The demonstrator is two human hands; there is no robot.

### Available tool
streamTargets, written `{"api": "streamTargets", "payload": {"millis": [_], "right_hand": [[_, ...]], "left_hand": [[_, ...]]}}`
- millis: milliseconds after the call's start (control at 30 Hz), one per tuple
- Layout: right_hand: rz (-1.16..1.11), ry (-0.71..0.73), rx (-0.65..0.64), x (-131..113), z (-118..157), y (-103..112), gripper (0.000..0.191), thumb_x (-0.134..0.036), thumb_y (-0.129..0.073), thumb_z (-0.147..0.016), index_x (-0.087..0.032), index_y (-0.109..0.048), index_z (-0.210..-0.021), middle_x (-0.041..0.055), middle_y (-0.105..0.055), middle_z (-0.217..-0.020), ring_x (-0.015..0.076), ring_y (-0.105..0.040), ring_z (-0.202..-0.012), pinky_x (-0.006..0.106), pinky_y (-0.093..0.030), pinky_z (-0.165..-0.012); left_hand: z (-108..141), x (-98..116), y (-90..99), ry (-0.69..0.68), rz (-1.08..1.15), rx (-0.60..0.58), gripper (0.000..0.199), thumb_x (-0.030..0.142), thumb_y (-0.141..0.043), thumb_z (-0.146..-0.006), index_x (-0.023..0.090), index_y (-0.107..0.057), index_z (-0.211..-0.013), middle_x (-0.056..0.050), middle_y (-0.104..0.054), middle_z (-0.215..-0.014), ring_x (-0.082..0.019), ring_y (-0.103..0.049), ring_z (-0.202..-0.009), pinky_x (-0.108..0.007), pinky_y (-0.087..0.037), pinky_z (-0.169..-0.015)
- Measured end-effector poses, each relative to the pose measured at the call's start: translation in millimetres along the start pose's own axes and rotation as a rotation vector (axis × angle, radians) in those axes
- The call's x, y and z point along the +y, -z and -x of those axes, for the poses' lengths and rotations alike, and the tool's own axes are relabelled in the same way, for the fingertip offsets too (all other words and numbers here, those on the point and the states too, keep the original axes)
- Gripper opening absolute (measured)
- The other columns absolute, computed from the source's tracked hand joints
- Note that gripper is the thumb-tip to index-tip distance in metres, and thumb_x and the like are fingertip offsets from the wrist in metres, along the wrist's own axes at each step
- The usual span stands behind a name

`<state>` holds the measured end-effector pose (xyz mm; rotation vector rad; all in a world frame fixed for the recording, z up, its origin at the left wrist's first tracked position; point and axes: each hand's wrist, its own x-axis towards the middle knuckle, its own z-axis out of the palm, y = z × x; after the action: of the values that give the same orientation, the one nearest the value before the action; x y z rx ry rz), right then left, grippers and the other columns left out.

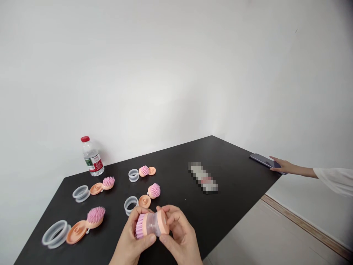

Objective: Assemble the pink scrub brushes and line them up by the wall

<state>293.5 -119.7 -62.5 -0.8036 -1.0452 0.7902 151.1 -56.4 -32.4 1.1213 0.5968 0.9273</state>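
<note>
Left hand (131, 238) and right hand (182, 235) holding a brush (151, 224) at lower center, brush parts (95, 217) on worktop (171, 165) at left

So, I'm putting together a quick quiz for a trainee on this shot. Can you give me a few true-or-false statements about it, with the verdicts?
1. The left hand and right hand together hold a brush with pink bristles. True.
2. The bottle has a blue cap. False: its cap is red.
3. Four more brushes lie in separate parts on the table. True.
4. The table is white. False: it is black.
5. Another person's hand rests on a phone at the table's edge. True.
</note>
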Motion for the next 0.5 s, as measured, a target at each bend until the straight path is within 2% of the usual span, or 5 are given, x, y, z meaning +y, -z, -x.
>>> {"api": "streamTargets", "payload": {"millis": [133, 233, 333, 500], "right_hand": [[-0.023, -0.022, -0.039, -3, -1, 2, 0.05, -0.042, -0.082, -0.077, -0.028, -0.059, -0.119, 0.0097, -0.06, -0.122, 0.0325, -0.059, -0.126, 0.043, -0.05, -0.103], [0.07, 0.028, -0.104, -7, -4, 6, 0.057, -0.039, -0.081, -0.077, -0.032, -0.059, -0.129, 0.0094, -0.055, -0.126, 0.0311, -0.062, -0.121, 0.041, -0.053, -0.1], [0.285, 0.105, -0.2, -16, -8, 12, 0.052, -0.025, -0.078, -0.079, -0.032, -0.063, -0.128, 0.0088, -0.055, -0.122, 0.0289, -0.063, -0.117, 0.04, -0.053, -0.1], [0.514, 0.127, -0.387, -49, -15, 16, 0.039, -0.006, -0.064, -0.085, -0.031, -0.068, -0.114, 0.0059, -0.06, -0.119, 0.0253, -0.06, -0.125, 0.035, -0.051, -0.103]], "left_hand": [[0, -1, 1.6, 0.025, 0.017, -0.02, 0.05, 0.043, -0.092, -0.055, 0.02, -0.066, -0.091, -0.001, -0.067, -0.083, -0.015, -0.056, -0.075, -0.025, -0.043, -0.069], [-1, -4, 4.5, 0.058, 0.067, -0.06, 0.048, 0.042, -0.092, -0.057, 0.019, -0.065, -0.089, 0.0, -0.065, -0.079, -0.012, -0.053, -0.07, -0.023, -0.04, -0.064], [-2, -7, 7.4, 0.128, 0.157, -0.122, 0.045, 0.043, -0.091, -0.058, 0.018, -0.064, -0.085, 0.001, -0.062, -0.074, -0.01, -0.053, -0.066, -0.023, -0.041, -0.061], [-2, -11, 10.2, 0.262, 0.253, -0.255, 0.044, 0.045, -0.088, -0.063, 0.017, -0.061, -0.084, -0.002, -0.067, -0.072, -0.011, -0.061, -0.059, -0.023, -0.049, -0.058]]}}
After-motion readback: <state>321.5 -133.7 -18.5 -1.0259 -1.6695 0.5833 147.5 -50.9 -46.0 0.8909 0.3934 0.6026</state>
